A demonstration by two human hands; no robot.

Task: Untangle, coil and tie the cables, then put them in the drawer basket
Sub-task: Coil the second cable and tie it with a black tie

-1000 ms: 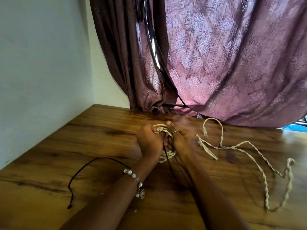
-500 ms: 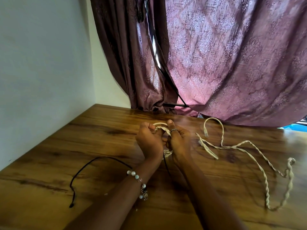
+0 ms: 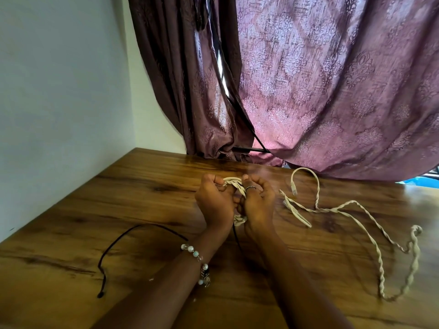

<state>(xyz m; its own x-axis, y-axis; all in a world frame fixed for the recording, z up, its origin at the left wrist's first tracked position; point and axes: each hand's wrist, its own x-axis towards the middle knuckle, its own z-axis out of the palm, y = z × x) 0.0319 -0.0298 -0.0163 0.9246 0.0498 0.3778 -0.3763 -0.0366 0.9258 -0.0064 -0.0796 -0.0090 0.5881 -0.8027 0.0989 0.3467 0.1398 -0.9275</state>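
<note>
White cable coil (image 3: pixel 234 184) mostly hidden between gripping left hand (image 3: pixel 215 204) and right hand (image 3: pixel 257 205).

left hand (image 3: pixel 213 203) + right hand (image 3: pixel 257 203): both grip cream cable coil (image 3: pixel 234 184) | twisted cream cable (image 3: pixel 370 233) trails right on wooden table (image 3: pixel 118 210) | black cord (image 3: pixel 123 236) left

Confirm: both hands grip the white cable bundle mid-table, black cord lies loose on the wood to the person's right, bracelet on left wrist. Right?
One error, seen in the head view: the black cord lies loose to the person's left, not right. The rest stands: left hand and right hand both grip the white cable bundle mid-table, and the bracelet is on the left wrist.
</note>
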